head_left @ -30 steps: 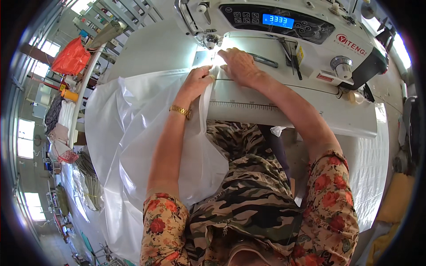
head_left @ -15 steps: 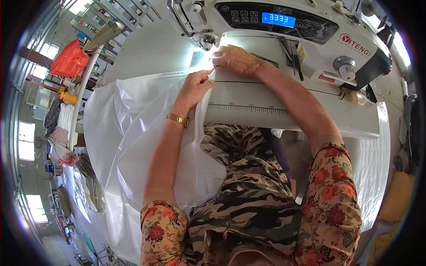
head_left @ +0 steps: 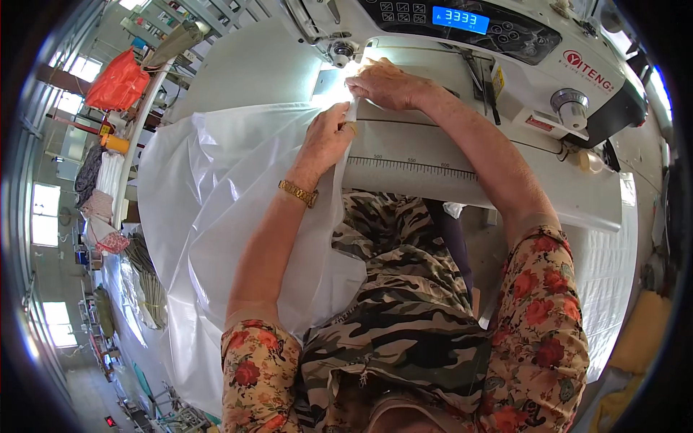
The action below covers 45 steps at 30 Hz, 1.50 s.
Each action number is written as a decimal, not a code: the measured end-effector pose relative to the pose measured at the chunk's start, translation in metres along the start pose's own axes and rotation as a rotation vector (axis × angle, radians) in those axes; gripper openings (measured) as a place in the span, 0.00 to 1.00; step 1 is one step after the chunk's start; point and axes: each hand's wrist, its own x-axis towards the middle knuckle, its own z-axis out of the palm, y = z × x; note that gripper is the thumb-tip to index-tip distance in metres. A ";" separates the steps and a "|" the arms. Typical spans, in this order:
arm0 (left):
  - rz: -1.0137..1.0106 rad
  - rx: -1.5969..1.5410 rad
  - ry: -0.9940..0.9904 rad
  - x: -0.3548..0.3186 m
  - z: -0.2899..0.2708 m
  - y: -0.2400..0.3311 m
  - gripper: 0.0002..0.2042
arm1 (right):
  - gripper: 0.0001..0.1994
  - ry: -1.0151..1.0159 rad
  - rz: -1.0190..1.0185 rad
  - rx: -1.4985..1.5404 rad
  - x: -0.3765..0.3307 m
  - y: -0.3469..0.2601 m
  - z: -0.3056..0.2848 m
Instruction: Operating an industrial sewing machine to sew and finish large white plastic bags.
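While camouflage clothing (head_left: 404, 310) filled the near side, a glossy white sheet (head_left: 238, 195) lay in long creases to its left, partly across the desk (head_left: 238, 76). Past a gold wristband (head_left: 298, 193), the person's left hand (head_left: 328, 141) had thumb and fingers closed on the sheet's right-hand edge. Just beyond, the right hand (head_left: 386, 85) bent its fingers near that edge, by the lamp's glare; I couldn't tell whether it pinched the cloth. Over both hung the white sewing machine (head_left: 520, 61), its display (head_left: 460, 20) glowing blue. Farther off, leftward, showed a red plastic bag (head_left: 118, 81).
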 end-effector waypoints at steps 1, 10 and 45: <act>-0.015 0.015 0.011 -0.002 0.000 0.003 0.23 | 0.07 0.052 -0.045 -0.007 0.001 0.000 0.001; 0.069 0.202 -0.025 -0.005 -0.004 0.020 0.22 | 0.08 0.112 -0.003 -0.034 0.007 -0.006 0.003; -0.005 0.138 -0.119 0.012 -0.011 -0.002 0.19 | 0.15 0.433 0.011 -0.150 -0.039 -0.037 0.029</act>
